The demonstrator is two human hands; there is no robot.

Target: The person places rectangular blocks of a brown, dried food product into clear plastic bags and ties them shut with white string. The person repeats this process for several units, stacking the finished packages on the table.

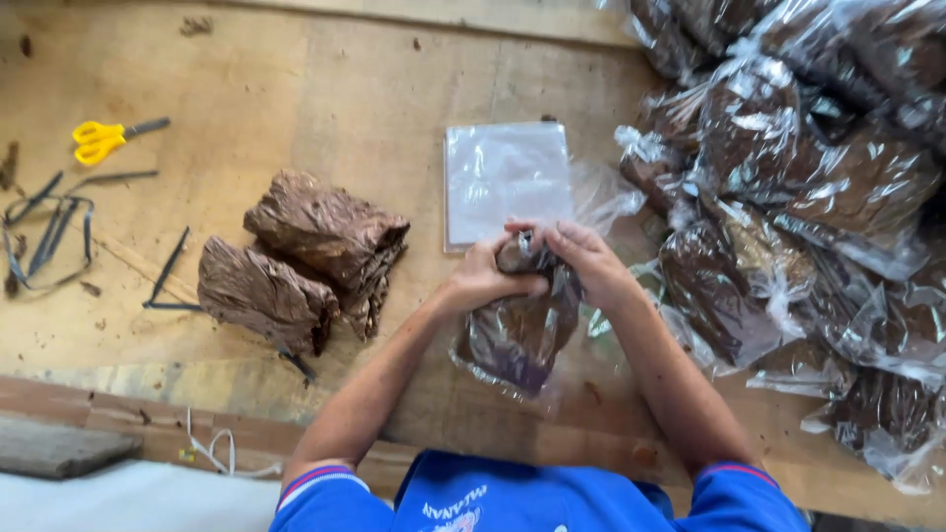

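Observation:
Both of my hands grip one clear plastic bag [517,340] filled with brown dried leaves, held just above the wooden table [325,89]. My left hand [485,278] clasps the bag's upper left side. My right hand [583,254] pinches the bag's top from the right. Just beyond my hands lies a flat stack of empty clear bags [503,177]. Two bare bundles of brown leaves [301,261] rest on the table to the left of my left arm.
A large heap of filled clear bags [808,187] covers the right side. Yellow-handled scissors [106,138] lie at the far left, with dark strips [49,232] beside them. A wooden ledge [118,414] runs along the table's near edge.

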